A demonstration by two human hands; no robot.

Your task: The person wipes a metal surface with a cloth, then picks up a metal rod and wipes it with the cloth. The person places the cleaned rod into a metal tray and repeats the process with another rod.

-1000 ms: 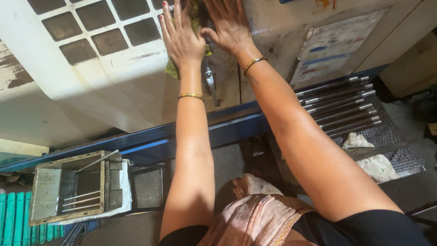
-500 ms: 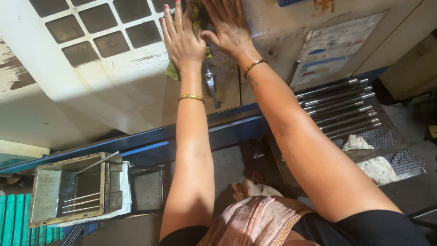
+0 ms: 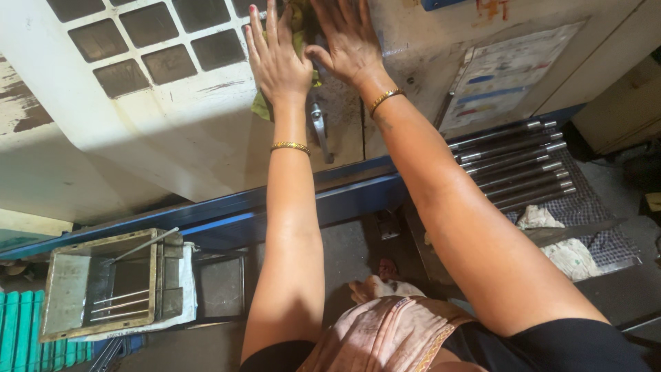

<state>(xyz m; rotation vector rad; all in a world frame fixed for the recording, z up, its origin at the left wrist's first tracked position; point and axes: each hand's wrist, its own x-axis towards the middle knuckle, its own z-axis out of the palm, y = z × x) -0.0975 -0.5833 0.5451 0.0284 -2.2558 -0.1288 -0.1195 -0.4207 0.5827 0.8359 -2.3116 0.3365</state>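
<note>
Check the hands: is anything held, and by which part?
Nothing is gripped. The left hand lies flat, fingers spread, pressing a yellow-green cloth against the machine door. The right hand lies open on the panel beside it.

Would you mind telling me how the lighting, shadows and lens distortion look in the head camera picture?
Head view: bright light falls on the white machine door and both forearms; the left hand and right hand look sharp; deep shadow lies under the blue rail; the wide lens bows that rail and stretches the arms; the steel rods show glints.
</note>
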